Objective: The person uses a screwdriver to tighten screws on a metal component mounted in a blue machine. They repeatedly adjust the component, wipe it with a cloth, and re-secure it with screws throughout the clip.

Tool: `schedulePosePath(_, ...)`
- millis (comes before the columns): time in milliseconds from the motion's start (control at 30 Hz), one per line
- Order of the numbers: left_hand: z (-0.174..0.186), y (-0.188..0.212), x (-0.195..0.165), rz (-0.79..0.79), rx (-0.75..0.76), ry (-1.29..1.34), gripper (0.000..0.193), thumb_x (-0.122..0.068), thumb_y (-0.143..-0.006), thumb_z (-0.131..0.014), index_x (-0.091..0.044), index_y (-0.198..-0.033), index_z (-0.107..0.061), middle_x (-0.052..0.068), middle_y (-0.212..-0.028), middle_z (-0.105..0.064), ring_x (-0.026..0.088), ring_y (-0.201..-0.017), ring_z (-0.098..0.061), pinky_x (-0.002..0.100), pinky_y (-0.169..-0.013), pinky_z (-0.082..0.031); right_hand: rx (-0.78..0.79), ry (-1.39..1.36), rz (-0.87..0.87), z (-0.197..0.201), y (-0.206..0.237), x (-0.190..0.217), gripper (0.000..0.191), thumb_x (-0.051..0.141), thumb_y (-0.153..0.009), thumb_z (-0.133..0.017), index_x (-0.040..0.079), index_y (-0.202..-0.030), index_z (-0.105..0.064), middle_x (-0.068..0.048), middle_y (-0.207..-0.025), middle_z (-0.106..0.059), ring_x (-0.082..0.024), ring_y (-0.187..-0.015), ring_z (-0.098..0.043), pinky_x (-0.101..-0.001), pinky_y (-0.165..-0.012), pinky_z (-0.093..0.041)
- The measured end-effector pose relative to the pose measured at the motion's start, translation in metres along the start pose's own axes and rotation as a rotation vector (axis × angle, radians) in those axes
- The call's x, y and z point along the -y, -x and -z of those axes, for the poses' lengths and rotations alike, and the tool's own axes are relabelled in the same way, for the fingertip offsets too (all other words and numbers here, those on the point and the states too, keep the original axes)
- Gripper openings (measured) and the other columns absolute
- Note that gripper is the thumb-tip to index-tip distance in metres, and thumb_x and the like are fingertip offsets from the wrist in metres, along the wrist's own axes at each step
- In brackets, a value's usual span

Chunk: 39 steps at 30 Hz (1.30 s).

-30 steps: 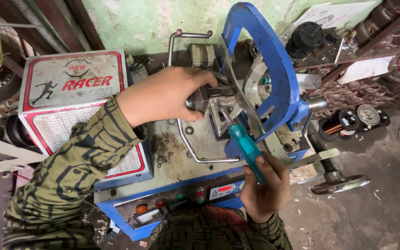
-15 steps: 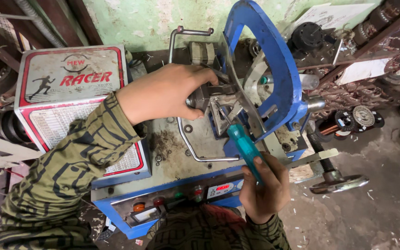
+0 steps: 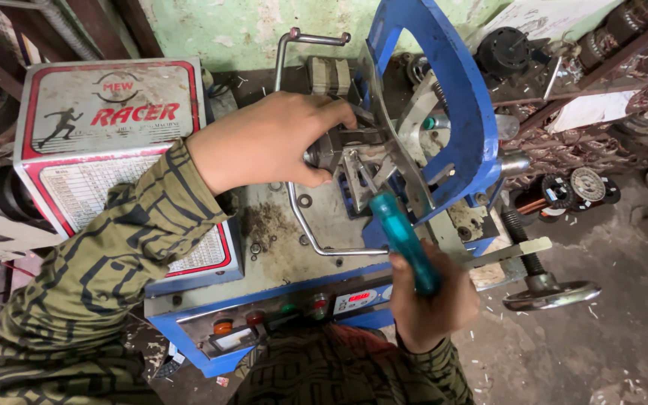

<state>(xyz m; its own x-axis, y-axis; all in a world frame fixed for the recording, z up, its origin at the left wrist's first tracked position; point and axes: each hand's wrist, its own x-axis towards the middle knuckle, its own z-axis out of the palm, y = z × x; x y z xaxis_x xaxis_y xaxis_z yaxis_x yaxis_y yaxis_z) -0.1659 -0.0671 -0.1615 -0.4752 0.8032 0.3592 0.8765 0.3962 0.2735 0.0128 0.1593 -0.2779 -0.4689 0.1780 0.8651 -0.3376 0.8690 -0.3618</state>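
Observation:
My left hand (image 3: pixel 275 142) is closed around a dark round metal part (image 3: pixel 331 150) at the middle of a blue bench machine (image 3: pixel 459 112), beside its curved blue arm. My right hand (image 3: pixel 433 304) grips a screwdriver with a teal see-through handle (image 3: pixel 403 236); the tip points up into the metal bracket (image 3: pixel 361 176) just right of my left hand, and the blade is hidden behind that bracket. Both sleeves are olive with a dark line pattern.
A white and red metal cover (image 3: pixel 114 142) sits on the machine's left half. A front panel (image 3: pixel 286 315) carries coloured buttons and a small display. A bent steel rod (image 3: pixel 301 225) loops over the grey deck. A handwheel (image 3: pixel 553 292) sticks out at right. Wire coils (image 3: pixel 579 184) lie on the littered floor.
The view has shifted slightly. Both hands stay in place, the left on the round part and the right holding the screwdriver at the bracket.

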Motion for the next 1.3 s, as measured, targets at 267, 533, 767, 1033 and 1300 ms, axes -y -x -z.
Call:
schedulePosePath(267, -0.001, -0.001, 0.002, 0.007, 0.011, -0.007, 0.065, -0.032, -0.072, -0.084, -0.001, -0.124, -0.058, 0.023, -0.104, -0.068, 0.044, -0.092, -0.066, 0.049, -0.084, -0.052, 0.264, -0.070, 0.036, 0.026, -0.029, 0.009, 0.049, 0.009, -0.082, -0.084, -0.007, -0.115, -0.053, -0.025, -0.107, -0.056, -0.033, -0.089, -0.063, -0.0388, -0.073, -0.053)
schedulePosePath(533, -0.005, 0.002, 0.004, 0.006, 0.004, -0.013, 0.067, -0.031, -0.072, -0.086, -0.003, -0.127, -0.058, 0.023, -0.094, -0.066, 0.045, -0.090, -0.064, 0.050, -0.082, -0.051, 0.185, 0.026, 0.116, 0.014, -0.036, 0.014, 0.037, 0.014, -0.085, -0.090, 0.000, -0.106, -0.063, -0.011, -0.076, -0.067, -0.020, -0.055, -0.062, -0.0335, -0.047, -0.044)
schedulePosePath(767, -0.003, 0.000, 0.003, -0.029, -0.022, 0.065, 0.064, -0.025, -0.070, -0.087, -0.002, -0.122, -0.059, 0.023, -0.094, -0.067, 0.045, -0.088, -0.064, 0.049, -0.080, -0.052, 0.274, -0.113, 0.036, 0.031, -0.053, 0.034, 0.040, 0.017, -0.094, -0.079, -0.005, -0.118, -0.057, -0.016, -0.098, -0.063, -0.028, -0.076, -0.066, -0.0358, -0.063, -0.052)
schedulePosePath(1033, -0.003, -0.004, 0.003, -0.033, 0.000, 0.104, 0.061, -0.021, -0.070, -0.087, -0.001, -0.122, -0.061, 0.025, -0.091, -0.068, 0.044, -0.087, -0.067, 0.048, -0.079, -0.053, 0.446, 0.105, 0.190, 0.040, -0.078, 0.034, 0.031, 0.013, -0.095, -0.081, -0.002, -0.117, -0.066, -0.012, -0.078, -0.058, -0.026, -0.054, -0.057, -0.0371, -0.048, -0.043)
schedulePosePath(1300, -0.006, -0.003, 0.003, -0.094, -0.051, 0.062, 0.060, -0.020, -0.070, -0.087, 0.002, -0.121, -0.062, 0.026, -0.100, -0.070, 0.043, -0.093, -0.068, 0.046, -0.085, -0.054, 0.673, -0.743, -0.945, 0.041, -0.085, 0.038, 0.034, 0.025, -0.097, -0.066, 0.011, -0.127, -0.057, 0.004, -0.055, -0.052, 0.000, -0.038, -0.040, -0.0200, -0.033, -0.027)
